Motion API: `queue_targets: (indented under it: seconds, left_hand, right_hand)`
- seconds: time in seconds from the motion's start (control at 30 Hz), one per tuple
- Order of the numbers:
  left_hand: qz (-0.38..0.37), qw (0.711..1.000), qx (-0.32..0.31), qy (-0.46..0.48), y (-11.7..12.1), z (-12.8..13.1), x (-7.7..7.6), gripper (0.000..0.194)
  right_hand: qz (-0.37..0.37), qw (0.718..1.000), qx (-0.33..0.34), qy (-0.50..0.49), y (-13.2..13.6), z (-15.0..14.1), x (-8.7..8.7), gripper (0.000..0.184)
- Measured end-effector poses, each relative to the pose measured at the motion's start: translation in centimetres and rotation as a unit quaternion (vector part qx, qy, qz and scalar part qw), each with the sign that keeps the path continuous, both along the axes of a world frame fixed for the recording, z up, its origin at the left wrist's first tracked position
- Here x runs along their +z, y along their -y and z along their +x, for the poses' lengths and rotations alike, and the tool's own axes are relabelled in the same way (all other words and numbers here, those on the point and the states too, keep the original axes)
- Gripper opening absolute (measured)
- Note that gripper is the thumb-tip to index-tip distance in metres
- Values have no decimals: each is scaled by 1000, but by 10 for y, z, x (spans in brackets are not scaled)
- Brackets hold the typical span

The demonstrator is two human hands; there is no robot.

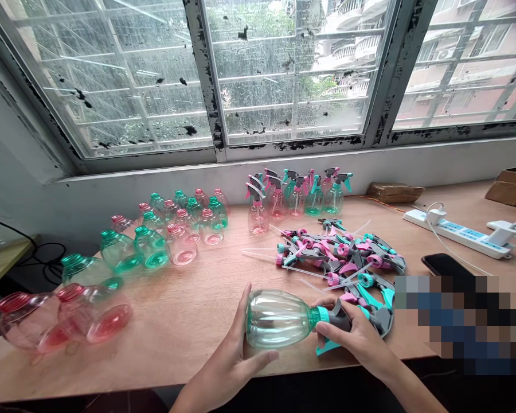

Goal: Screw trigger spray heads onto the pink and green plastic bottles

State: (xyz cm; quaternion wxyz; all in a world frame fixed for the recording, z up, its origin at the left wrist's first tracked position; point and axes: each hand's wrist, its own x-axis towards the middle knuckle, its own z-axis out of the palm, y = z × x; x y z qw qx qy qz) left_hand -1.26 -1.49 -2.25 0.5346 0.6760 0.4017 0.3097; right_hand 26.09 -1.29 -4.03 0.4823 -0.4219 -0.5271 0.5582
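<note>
Green plastic bottle (278,319) is held sideways just in front of the spray-head pile (348,267): left hand (234,350), fingers wrapped around its base; right hand (355,335), fingers clamped on its spray head (339,315), apparently steadying both ends. I see no liquid inside. Left of the pile stand uncapped bottles (151,246); behind it, assembled sprayers (296,201) hold thin tubes (258,212).

Daylight enters through the window (258,74) across the upper frame, where the brightest panes wash towards white. The tabletop (198,338) is brightly lit, with a pale sheen near centre and soft, faint shadows. Highlights streak the spray bottle (277,318) at lower centre. Wide-angle distortion stretches the lower left; coarse pixel blocks (460,327) obscure the lower right.
</note>
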Motion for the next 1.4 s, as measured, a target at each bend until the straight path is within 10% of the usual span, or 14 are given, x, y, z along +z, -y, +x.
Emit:
queue_targets:
  seconds: [1.4]
  left_hand:
    - [3,1000,-14,16,0,-1,2,96]
  right_hand:
    - [7,1000,-6,11,0,-1,0,37]
